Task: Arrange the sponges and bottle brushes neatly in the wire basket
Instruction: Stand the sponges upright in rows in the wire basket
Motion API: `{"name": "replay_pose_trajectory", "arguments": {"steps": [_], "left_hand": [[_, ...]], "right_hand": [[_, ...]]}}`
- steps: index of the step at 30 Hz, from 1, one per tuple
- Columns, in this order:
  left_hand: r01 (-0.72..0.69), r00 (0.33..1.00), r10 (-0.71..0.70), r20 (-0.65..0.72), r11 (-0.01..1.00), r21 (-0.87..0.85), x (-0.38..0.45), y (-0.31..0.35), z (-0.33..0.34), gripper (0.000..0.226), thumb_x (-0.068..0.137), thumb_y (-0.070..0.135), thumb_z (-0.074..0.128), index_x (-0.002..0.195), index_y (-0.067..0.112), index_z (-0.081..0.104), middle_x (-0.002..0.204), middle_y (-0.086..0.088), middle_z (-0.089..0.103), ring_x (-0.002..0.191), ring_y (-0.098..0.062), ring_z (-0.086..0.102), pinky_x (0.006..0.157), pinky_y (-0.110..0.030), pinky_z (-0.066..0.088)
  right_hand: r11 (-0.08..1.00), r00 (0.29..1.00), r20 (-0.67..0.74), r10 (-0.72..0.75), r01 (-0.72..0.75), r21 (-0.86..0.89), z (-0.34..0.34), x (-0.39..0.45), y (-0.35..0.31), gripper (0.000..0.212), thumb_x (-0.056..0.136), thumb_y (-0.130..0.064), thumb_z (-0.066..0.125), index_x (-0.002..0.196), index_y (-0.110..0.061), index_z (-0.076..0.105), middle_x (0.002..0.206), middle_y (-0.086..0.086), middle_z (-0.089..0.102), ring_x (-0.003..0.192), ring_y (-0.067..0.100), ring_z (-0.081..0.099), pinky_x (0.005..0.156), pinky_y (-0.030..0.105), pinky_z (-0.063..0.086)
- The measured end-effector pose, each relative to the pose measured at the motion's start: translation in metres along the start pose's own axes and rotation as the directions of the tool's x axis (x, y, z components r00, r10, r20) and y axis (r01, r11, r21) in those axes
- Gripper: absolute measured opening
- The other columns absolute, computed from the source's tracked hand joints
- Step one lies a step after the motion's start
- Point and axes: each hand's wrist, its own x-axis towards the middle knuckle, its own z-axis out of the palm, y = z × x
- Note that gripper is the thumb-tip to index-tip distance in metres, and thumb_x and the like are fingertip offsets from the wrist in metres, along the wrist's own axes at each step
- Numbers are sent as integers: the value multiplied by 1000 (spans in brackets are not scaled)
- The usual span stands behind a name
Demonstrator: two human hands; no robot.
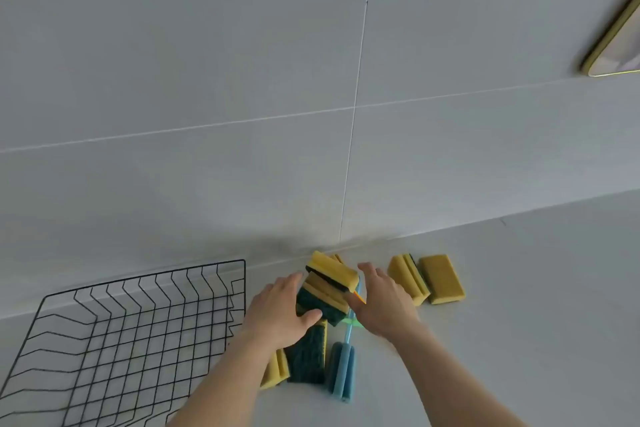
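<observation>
Sponges [329,288] in a loose stack sit just right of the wire basket [244,288], low over the tabletop [519,322]; my left grip [277,312] is curled round the green end, my right grip [384,302] pressed flat against the other side; the top sponge lies skewed and may slide off when lifted; the bottle brush [341,367] handle underneath could snag

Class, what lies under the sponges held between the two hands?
A bottle brush: its blue handle runs beneath the sponges' right edge. Much of it is hidden by them and the right hand.
</observation>
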Motion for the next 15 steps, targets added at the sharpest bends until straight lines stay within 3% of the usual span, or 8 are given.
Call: {"name": "replay_pose_trajectory", "arguments": {"steps": [4, 7, 11, 15], "left_hand": [[-34, 999, 34, -15, 998, -55, 16, 1, 6, 74, 87, 61, 59, 147, 31, 27, 147, 5, 47, 131, -21, 49, 104, -41, 44], [-65, 996, 57, -66, 990, -122, 18, 3, 10, 54, 89, 53, 62, 133, 34, 36, 136, 9, 56, 120, -18, 57, 96, -38, 48], [-88, 992, 68, -104, 977, -196, 16, 0, 10, 43, 88, 51, 65, 118, 37, 38, 125, 12, 61, 110, -17, 61, 89, -35, 51], [-140, 980, 91, -174, 944, -298, 8, 1, 3, 39, 87, 52, 65, 112, 41, 37, 113, 17, 57, 102, -10, 60, 86, -34, 54]], "right_hand": [[998, 1000, 15, 15, -16, 66, 7, 12, 1, 71, 91, -52, 67, 150, -32, 33, 139, -2, 57, 114, 26, 63, 81, 39, 55], [997, 1000, 1, -4, 4, 81, 12, 17, 2, 60, 92, -45, 69, 143, -30, 42, 131, -3, 60, 108, 23, 61, 81, 36, 53], [990, 998, -51, -24, 31, 140, 15, 17, 2, 51, 92, -38, 70, 138, -29, 49, 125, -4, 62, 104, 21, 61, 79, 33, 51], [951, 991, -132, 12, 29, 307, 5, 14, -2, 47, 91, -35, 67, 135, -27, 53, 119, -3, 63, 103, 21, 61, 83, 39, 54]]}}
